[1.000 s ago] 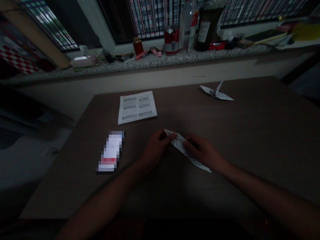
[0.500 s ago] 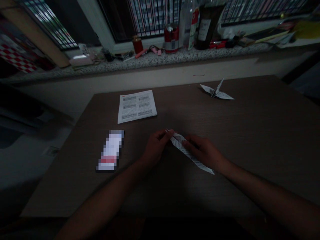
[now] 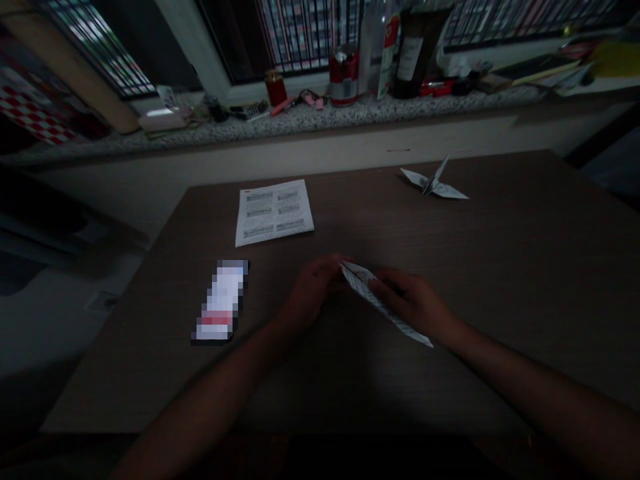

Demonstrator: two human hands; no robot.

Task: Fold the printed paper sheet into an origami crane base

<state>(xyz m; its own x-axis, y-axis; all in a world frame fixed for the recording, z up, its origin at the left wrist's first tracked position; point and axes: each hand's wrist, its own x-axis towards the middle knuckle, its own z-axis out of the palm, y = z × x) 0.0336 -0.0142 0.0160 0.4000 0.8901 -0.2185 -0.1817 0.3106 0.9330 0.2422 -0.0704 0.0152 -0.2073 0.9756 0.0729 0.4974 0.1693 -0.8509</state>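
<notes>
A long, narrow strip of folded printed paper [image 3: 387, 311] slants over the middle of the table. My right hand [image 3: 413, 300] grips it along its upper side, thumb on the near face and fingers behind. At its far left tip is my left hand [image 3: 315, 290], fingers closed around the point; the thumb is hard to make out in the dim light. A folded paper crane [image 3: 434, 187] rests toward the back right of the table, apart from both hands.
A printed sheet [image 3: 275, 213] lies at the back left of the brown table [image 3: 500, 267]. Left of my left hand is a phone [image 3: 220, 303] with a blurred screen. Behind the table, a stone windowsill [image 3: 300, 123] carries a red can [image 3: 344, 77], bottles and small items.
My left fingers have shifted at the paper's tip, and the thumb no longer shows on top of it. The paper has moved slightly right and turned a little in my right hand.
</notes>
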